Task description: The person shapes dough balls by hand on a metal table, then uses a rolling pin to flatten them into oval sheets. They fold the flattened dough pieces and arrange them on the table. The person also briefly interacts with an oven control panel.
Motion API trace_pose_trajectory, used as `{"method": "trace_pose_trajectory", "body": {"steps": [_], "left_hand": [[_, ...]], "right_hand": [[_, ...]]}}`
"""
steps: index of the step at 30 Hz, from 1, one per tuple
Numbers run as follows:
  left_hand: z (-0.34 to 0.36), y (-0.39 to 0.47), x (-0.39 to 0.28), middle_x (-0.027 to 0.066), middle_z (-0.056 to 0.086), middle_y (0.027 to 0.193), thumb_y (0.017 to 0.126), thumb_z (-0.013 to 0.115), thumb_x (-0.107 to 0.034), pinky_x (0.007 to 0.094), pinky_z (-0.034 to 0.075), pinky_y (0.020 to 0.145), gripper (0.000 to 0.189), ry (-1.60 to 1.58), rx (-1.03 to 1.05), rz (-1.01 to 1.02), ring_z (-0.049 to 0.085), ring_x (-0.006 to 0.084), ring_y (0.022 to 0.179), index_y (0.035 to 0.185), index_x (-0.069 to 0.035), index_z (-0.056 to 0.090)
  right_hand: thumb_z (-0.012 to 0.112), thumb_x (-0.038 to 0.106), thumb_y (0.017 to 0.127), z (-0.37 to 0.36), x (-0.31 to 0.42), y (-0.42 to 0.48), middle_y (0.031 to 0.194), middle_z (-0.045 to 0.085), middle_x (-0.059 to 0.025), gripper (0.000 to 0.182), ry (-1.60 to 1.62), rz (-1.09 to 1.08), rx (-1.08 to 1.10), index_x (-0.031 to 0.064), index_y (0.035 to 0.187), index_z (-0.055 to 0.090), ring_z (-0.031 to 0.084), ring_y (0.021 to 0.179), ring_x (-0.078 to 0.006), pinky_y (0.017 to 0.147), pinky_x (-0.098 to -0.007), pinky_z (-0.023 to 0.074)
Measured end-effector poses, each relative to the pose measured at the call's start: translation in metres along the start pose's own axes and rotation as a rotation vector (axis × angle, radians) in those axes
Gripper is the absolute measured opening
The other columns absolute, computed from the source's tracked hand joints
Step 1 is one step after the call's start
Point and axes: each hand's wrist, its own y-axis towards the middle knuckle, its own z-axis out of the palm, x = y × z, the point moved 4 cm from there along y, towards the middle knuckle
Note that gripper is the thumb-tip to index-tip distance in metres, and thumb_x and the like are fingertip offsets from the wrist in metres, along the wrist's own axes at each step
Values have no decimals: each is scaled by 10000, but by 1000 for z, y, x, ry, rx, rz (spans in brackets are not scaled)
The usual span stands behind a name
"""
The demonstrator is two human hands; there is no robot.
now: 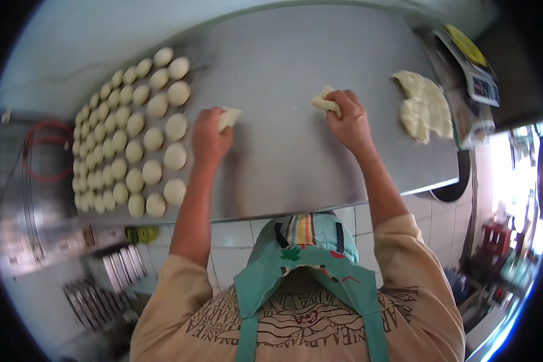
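Observation:
My left hand (210, 135) grips a small piece of pale dough (229, 118), which sticks out past the thumb. It is just right of the rows of dough balls (153, 139) on the steel worktable (271, 167). Another piece of dough (324, 102) is held in my right hand (350, 120), folded between thumb and fingers. Both hands are above the middle of the table, well apart. A large flat slab of dough (425, 106) lies farther right, with an uneven edge. How much dough is inside each fist is hidden by the fingers.
A scale (482, 86) with a yellow pan (466, 45) stands beyond the right end of the table. Near it is a clear plastic container (479, 131). A red hose (47, 149) hangs in coils at the left. The table's front edge (294, 213) runs close to my apron.

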Motion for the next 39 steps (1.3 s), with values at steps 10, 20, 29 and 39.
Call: {"method": "trace_pose_trajectory", "body": {"steps": [10,20,29,39], "left_hand": [[27,-58,-35,141,575,1113,798,779,-482,532,429,867,457,265,220,-387,538,351,1073,1068,-126,683],[50,-102,-57,148,586,1126,795,782,-254,539,453,901,171,213,-67,-372,548,390,1057,921,-155,723],[50,-106,-61,161,639,1018,846,754,-248,506,490,842,176,337,-87,-298,612,352,1001,980,-143,708],[52,-122,-88,149,650,1042,900,715,-249,498,488,856,152,236,-72,-401,617,350,978,954,-107,705]], "right_hand": [[643,169,833,40,-53,24,1176,640,-165,289,-471,-138,211,145,1116,696,598,1103,-387,922,-508,508],[764,364,811,0,-82,9,1236,645,-178,375,-517,-347,367,120,1093,723,618,1110,-364,906,-552,485],[759,284,811,-10,-73,-1,1112,677,-121,304,-280,-324,291,171,1091,727,639,1037,-333,862,-487,524],[811,272,727,-30,-100,-7,1156,659,-126,402,-243,-309,253,161,1108,743,632,1045,-362,885,-492,527]]}}
